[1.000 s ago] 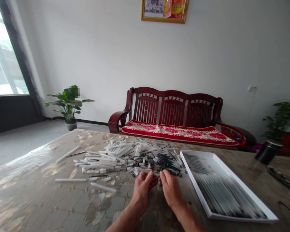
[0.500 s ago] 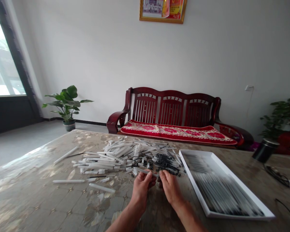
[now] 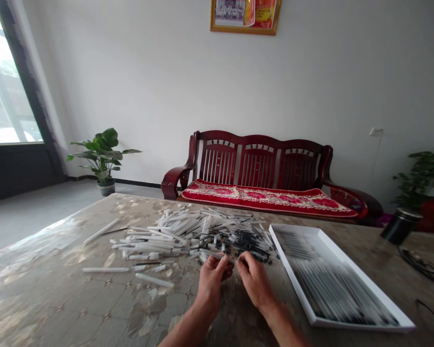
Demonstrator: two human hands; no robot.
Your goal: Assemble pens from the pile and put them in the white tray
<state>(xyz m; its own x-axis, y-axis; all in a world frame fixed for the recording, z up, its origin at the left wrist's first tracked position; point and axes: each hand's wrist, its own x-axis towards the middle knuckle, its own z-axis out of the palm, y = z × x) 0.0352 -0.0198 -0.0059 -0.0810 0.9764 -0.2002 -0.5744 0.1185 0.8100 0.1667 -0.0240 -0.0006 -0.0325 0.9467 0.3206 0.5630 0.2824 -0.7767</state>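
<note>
Both my hands are low at the near edge of a heap of white plastic pen barrels and black pen refills (image 3: 198,236) on the marble-patterned tabletop (image 3: 58,294). The fingertips of my left hand (image 3: 211,284) pinch a thin white barrel (image 3: 215,255) that slants out of the heap. My right hand (image 3: 253,282) is curled beside that barrel's far end, and anything in its fingers is too small to tell. Several loose white barrels (image 3: 104,270) lie apart to the left. A white tray (image 3: 365,284) of blurred, neatly aligned pens sits to the right of my right hand.
A black cup (image 3: 400,226) and a pair of glasses (image 3: 418,265) lie on the table at the far right. Beyond the table stand a dark red wooden bench (image 3: 260,164) with a red cushion and a potted plant (image 3: 103,154).
My right hand has moved left and slightly up, closing toward my left hand. The left hand has barely moved. The heap and tray look unchanged, apart from a small shift of the view.
</note>
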